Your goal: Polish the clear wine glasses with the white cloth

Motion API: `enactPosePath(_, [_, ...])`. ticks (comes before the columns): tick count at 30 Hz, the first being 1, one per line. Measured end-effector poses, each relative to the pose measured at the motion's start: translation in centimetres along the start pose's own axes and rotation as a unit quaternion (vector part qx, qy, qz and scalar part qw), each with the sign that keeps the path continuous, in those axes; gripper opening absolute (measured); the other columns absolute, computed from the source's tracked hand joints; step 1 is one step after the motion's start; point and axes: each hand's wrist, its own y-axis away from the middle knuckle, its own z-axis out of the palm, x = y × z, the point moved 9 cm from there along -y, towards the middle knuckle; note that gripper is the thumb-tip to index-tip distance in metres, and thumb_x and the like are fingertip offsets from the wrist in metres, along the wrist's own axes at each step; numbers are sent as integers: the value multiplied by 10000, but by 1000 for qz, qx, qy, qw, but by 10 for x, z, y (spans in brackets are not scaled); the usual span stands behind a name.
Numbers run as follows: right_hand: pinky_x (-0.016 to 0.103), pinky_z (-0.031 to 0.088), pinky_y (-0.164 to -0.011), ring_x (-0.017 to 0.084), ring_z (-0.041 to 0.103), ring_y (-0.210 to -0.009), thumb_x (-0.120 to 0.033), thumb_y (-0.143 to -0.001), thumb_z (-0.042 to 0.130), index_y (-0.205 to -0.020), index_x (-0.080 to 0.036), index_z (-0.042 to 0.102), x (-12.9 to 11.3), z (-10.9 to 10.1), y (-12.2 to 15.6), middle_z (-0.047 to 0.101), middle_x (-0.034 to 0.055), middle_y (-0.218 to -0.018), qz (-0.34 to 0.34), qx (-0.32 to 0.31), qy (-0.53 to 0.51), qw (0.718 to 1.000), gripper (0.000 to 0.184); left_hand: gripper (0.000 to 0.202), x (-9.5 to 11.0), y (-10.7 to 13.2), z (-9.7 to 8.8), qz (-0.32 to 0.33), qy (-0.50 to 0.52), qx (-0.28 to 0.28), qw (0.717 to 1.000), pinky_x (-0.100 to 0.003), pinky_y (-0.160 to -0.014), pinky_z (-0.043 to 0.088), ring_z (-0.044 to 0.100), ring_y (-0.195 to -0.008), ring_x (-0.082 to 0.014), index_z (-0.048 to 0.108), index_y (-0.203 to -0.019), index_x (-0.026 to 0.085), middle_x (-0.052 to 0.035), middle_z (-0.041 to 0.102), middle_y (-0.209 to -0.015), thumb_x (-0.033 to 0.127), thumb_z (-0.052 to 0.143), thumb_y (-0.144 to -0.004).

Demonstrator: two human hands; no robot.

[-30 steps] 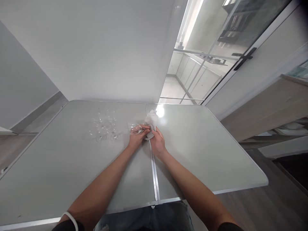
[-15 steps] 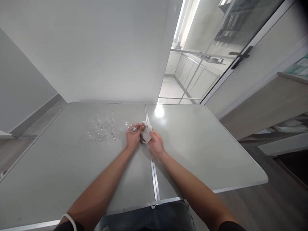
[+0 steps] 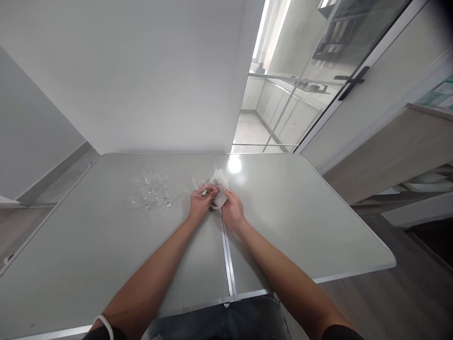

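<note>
My left hand [image 3: 199, 204] is closed around the stem of a clear stemmed glass [image 3: 201, 190] that lies tilted on its side, its bowl to the left. The round foot of that glass rests against a white cloth [image 3: 221, 177]. My right hand [image 3: 233, 211] pinches the cloth from the right and holds it around the foot. Both hands are just above the table's middle seam. Left of them, several more clear stemmed glasses [image 3: 153, 192] stand close together; their outlines are faint and hard to separate.
The pale table [image 3: 300, 222] has a metal seam [image 3: 227, 255] down its middle and a metal edge. A white wall [image 3: 159, 85] rises behind it. A glass door with a black handle [image 3: 354, 83] is at the back right, and shelves [image 3: 417, 184] stand at the right.
Both hands have shifted slightly right with the glass and cloth. The cloth is now spread more upward, and the glass's round foot shows against it.
</note>
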Motion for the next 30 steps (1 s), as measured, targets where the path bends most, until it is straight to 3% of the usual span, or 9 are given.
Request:
enactPosePath(4, [338, 555, -842, 243, 687, -952, -274, -754, 655, -881, -154, 711, 12, -4, -1, 749, 86, -960, 64, 10, 26, 998, 184, 252, -1, -1, -10, 0, -4, 49, 999, -331, -847, 520, 687, -874, -204, 727, -782, 189, -58, 744, -870, 432, 785, -747])
enactPosePath(10, [327, 525, -869, 226, 671, -954, -307, -748, 660, -955, -172, 718, -2, -1, 0, 742, 58, -973, -1, 16, 23, 1000, 254, 239, 1, 0, 3, 4, -35, -8, 999, -323, -856, 500, 670, -860, -203, 741, -766, 193, -57, 736, -855, 427, 784, -743])
enactPosePath(14, [294, 494, -703, 201, 629, -773, -281, -693, 633, -834, -152, 704, -6, -4, -4, 706, 44, -800, 25, 4, 91, 996, 204, 240, 5, -1, -6, 27, -50, 32, 998, -305, -801, 488, 648, -840, -193, 727, -774, 194, -49, 718, -837, 432, 754, -781])
enactPosePath(17, [248, 415, -591, 147, 525, -643, -264, -676, 609, -672, -171, 615, -27, -17, -8, 599, -8, -643, -13, 36, 147, 988, 93, 238, 3, -3, -12, 20, -69, 48, 996, -301, -785, 486, 653, -863, -195, 721, -791, 198, -51, 725, -865, 435, 726, -808])
enactPosePath(20, [236, 361, -536, 118, 442, -577, -291, -699, 597, -585, -190, 517, -53, -21, -8, 510, -23, -585, -53, 36, 178, 982, 172, 239, 2, -3, -15, 10, -80, 62, 995, -301, -783, 483, 660, -895, -202, 723, -786, 203, -54, 731, -888, 440, 716, -815])
enactPosePath(23, [261, 362, -504, 131, 440, -531, -471, -815, 506, -564, -196, 524, -63, -15, -6, 518, 12, -567, -14, -13, 222, 975, 372, 243, 4, -1, -11, 12, -79, 50, 996, -307, -790, 478, 664, -909, -207, 724, -766, 210, -53, 731, -872, 450, 724, -808])
enactPosePath(26, [270, 359, -491, 134, 445, -493, -626, -847, 495, -568, -183, 591, -61, -8, -4, 525, 18, -529, 13, -71, 325, 943, 532, 253, 7, 0, -5, 16, -70, 24, 997, -319, -790, 482, 667, -898, -214, 732, -772, 209, -58, 732, -861, 461, 735, -797])
enactPosePath(28, [258, 388, -542, 126, 463, -523, -560, -792, 657, -665, -176, 666, -69, -3, -3, 538, -12, -544, -65, -80, 409, 907, 404, 251, 7, 0, -3, 14, -73, 10, 997, -324, -770, 485, 662, -844, -207, 749, -811, 207, -58, 736, -862, 456, 758, -776])
enactPosePath(30, [255, 430, -633, 123, 491, -575, -433, -762, 738, -881, -199, 735, -74, 6, 0, 557, -41, -590, -157, -87, 484, 857, 263, 253, 6, 1, 0, 8, -84, -2, 996, -325, -763, 485, 654, -799, -196, 767, -858, 209, -55, 742, -868, 438, 783, -750])
